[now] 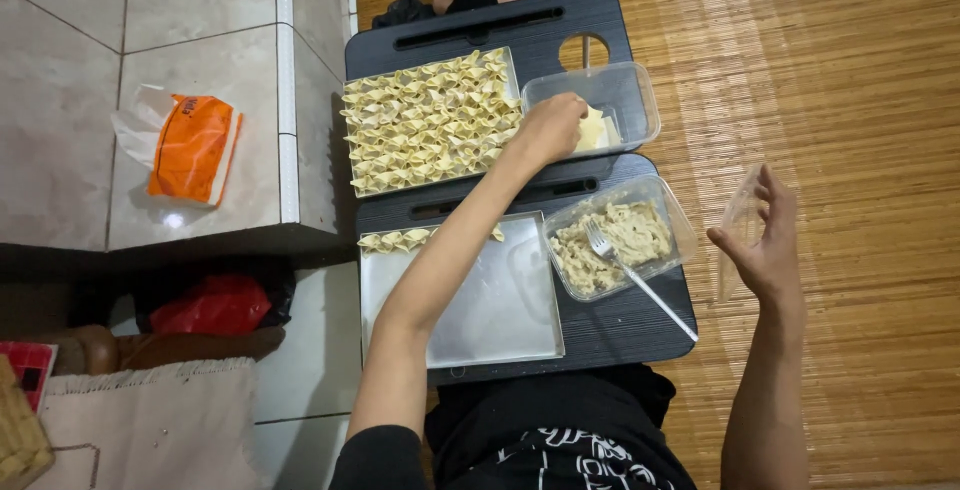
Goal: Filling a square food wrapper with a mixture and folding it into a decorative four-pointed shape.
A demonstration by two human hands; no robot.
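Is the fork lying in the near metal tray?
No: the fork rests with its tines in the clear container of filling, beside the near metal tray.

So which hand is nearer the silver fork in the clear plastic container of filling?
Right. The right hand is raised, palm open, just right of the silver fork; the left hand reaches into the farther clear plastic tub, beyond it.

Two black lap tables [600, 325] sit end to end on a woven bamboo mat [850, 100]. The far one carries a metal tray [352, 140] packed with folded dumplings [430, 120], and beside it a clear plastic tub [640, 100]. The near one holds a second tray [500, 320] (almost bare, just a short row of dumplings along its top edge) and a tub of filling [620, 240] with a fork [640, 285] resting in it.
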